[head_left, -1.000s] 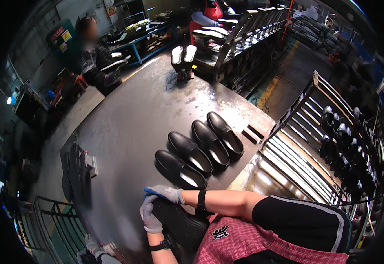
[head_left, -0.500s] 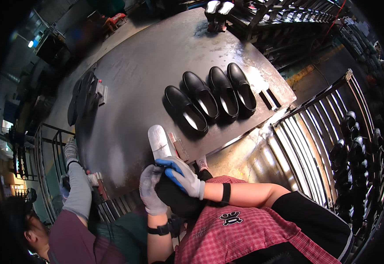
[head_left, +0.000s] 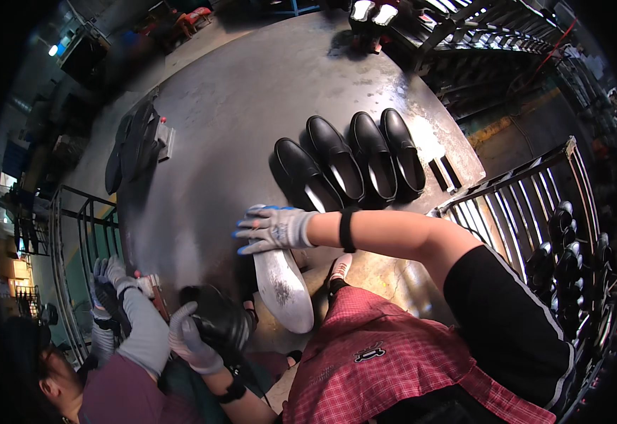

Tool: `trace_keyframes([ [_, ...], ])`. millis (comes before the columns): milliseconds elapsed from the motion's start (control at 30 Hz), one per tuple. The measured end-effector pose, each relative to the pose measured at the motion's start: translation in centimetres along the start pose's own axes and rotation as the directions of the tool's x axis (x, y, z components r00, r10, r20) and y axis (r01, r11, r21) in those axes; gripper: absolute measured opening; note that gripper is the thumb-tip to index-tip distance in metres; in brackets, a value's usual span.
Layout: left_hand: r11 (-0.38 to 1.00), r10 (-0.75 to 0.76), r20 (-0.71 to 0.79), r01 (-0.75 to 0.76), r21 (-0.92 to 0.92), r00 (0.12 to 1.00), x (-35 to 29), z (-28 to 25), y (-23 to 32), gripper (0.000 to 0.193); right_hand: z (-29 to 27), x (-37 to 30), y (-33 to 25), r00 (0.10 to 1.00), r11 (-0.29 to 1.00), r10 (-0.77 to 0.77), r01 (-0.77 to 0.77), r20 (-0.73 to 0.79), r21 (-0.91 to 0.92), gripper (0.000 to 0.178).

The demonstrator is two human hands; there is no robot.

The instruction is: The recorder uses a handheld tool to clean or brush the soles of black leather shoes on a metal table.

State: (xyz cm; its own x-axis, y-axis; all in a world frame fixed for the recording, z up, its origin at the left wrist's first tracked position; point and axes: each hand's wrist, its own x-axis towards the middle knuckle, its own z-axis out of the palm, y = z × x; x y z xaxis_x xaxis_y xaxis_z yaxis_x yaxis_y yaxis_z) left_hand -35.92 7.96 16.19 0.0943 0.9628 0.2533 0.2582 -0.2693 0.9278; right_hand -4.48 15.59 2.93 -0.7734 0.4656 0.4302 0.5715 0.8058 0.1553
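My right hand (head_left: 273, 228), in a grey glove with blue fingertips, reaches over the table's near edge. Its fingers wrap the upper end of a pale, scuffed metal shoe last (head_left: 285, 293), whose rounded lower end points toward me. To the left, my left hand (head_left: 194, 343), also gloved, holds a black shoe (head_left: 216, 316) low in front of the table, apart from the last. Most of its fingers are hidden behind the shoe. Several finished black loafers (head_left: 333, 159) stand in a row on the table beyond my right hand; my forearm and hand cover part of the nearest.
The dark metal table (head_left: 230, 106) spreads ahead. More black shoes (head_left: 137, 145) rest by its left edge, near a small metal bracket (head_left: 166, 141). A co-worker (head_left: 121, 374) with gloved hands is close at left. A slatted rack (head_left: 527, 194) and shelves of shoes (head_left: 570, 254) stand at right.
The black shoe has come off the shoe last and moved left and down with my left hand. My right hand has moved up onto the last's far end.
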Motion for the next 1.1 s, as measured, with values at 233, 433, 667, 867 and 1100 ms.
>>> trace_keyframes([
  [233,0.745,0.293,0.121,-0.306,0.593,0.949,7.2,6.1,-5.2,0.019,0.8,5.3,7.0,0.855,0.892,-0.436,0.368,0.283,0.262,0.042],
  [433,0.621,0.527,0.273,-0.584,0.523,0.805,5.0,13.3,-0.9,0.010,3.0,4.5,17.5,0.939,0.973,-0.204,0.162,0.276,0.165,0.063],
  [667,0.824,0.207,0.756,-0.528,0.207,0.621,5.1,28.4,-6.1,0.046,-0.5,-0.4,29.6,0.753,0.835,0.491,-0.551,0.438,0.011,0.073],
  [867,0.801,-0.052,0.844,-0.483,0.355,0.534,5.4,35.8,-5.7,0.043,-5.0,-12.5,36.0,0.349,0.449,0.870,-0.853,0.348,-0.267,0.087],
  [1100,0.882,0.064,0.610,-0.331,0.336,0.790,2.7,33.6,-5.5,0.020,-14.0,-26.0,33.3,-0.045,0.065,0.940,-0.950,0.339,-0.306,0.069],
])
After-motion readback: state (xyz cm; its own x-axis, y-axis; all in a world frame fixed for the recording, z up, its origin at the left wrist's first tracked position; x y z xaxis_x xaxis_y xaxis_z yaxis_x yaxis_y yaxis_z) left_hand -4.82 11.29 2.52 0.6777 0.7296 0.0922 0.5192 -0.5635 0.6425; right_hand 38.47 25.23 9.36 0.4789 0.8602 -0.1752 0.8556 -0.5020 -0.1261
